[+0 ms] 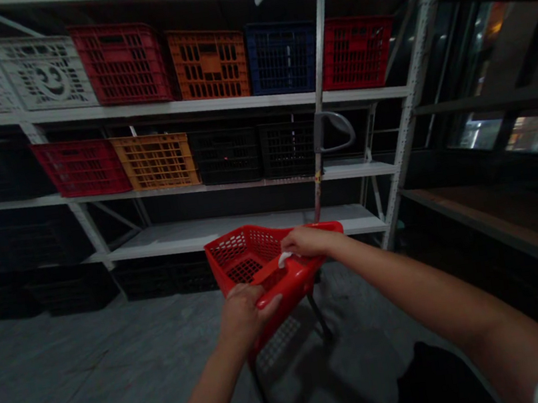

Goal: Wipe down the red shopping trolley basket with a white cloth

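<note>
A person stands facing a white steel rack (232, 224) in a dim storeroom, holding a red crate (244, 259) in both hands just in front of the rack's bottom shelf. The crate is tipped, with its open mouth turned up and towards the rack and its meshed floor in plain sight.

The left hand (242, 313) has a closed grip on the crate corner farthest from the rack, thumb on top and fingers wrapped under the rim. The right hand (308, 241) is folded over the rim on the side nearer the rack, with a small white scrap (285, 258) pinched beneath it; whether this is cloth or paper cannot be told.

The crate's long axis appears to run from the left hand away and to the right, rising to the right hand, so it points at the rack's slanted pole (318, 120). Both hands are already on the crate, the left the closer to the body.

Thin black legs (319, 318) show beneath the crate, on the side away from the rack. Red, orange, blue, black and white crates fill the rack's upper shelves.
</note>
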### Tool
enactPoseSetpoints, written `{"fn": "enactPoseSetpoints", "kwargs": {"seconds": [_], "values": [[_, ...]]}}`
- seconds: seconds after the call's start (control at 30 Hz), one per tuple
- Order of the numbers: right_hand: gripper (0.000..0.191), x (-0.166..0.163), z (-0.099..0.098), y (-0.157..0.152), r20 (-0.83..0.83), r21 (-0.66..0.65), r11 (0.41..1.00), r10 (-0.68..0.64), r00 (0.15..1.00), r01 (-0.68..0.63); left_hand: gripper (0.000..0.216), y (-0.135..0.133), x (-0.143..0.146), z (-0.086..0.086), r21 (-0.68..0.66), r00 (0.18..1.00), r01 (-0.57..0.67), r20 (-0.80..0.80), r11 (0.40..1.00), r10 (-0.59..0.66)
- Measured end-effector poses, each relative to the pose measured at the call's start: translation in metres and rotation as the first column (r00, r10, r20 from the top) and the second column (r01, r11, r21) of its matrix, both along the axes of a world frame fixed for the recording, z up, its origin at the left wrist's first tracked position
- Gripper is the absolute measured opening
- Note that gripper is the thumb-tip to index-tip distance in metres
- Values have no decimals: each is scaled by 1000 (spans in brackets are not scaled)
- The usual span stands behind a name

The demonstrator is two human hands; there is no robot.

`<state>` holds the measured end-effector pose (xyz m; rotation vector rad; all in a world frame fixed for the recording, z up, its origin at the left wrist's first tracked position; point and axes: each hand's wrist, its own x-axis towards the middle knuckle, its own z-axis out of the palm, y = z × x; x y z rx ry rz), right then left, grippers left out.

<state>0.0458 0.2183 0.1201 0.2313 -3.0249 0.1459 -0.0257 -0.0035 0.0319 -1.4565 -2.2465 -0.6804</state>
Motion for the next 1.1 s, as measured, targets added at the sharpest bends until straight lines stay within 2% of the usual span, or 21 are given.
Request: {"fn": "enactPoseSetpoints", "kwargs": {"seconds": [0.07,0.17,0.23,0.3,0.4,0.47,0.53,0.6,0.7,0.8,0.9,0.97,1.03,1.1], "values": [[21,-1,-3,-5,-40,-30,998,55,998,-56,36,-2,-3,1,-4,1000,13,-1,1000,-13],[20,7,-3,14,-46,15,992,-126,991,127,35,-6,-7,1,10,999,40,0,999,-40],[19,15,-3,33,-72,52,963,-260,963,264,35,-8,-9,1,16,999,44,0,999,-44],[19,24,-6,43,-118,52,937,-338,934,346,36,-9,-12,1,17,999,50,2,999,-51],[22,34,-20,27,-193,28,902,-418,888,430,37,-10,-16,1,37,998,65,12,997,-65],[25,38,-35,-2,-275,-32,910,-407,871,414,37,-10,-18,2,47,996,85,16,995,-86],[25,40,-52,-39,-442,-168,948,-318,839,271,37,-10,-20,3,54,994,107,15,993,-108],[26,42,-68,-71,-534,-231,968,-214,818,102,36,-10,-22,3,68,992,122,6,990,-123],[29,47,-85,-87,-644,-264,964,-147,751,-38,36,-13,-27,4,79,991,135,-8,988,-135],[27,54,-94,-64,-716,-364,931,-297,632,26,37,-15,-33,4,49,987,161,-18,986,-160],[22,58,-100,-40,-728,-521,846,-510,458,114,37,-15,-37,5,54,983,186,-17,981,-185],[19,55,-104,-42,-713,-588,799,-585,386,126,38,-14,-38,6,62,981,194,-11,979,-194],[20,47,-107,-60,-703,-611,784,-601,380,109,39,-12,-39,7,50,981,192,2,980,-192],[23,39,-112,-83,-710,-587,807,-552,438,65,38,-12,-40,7,43,983,184,14,982,-185]]}}
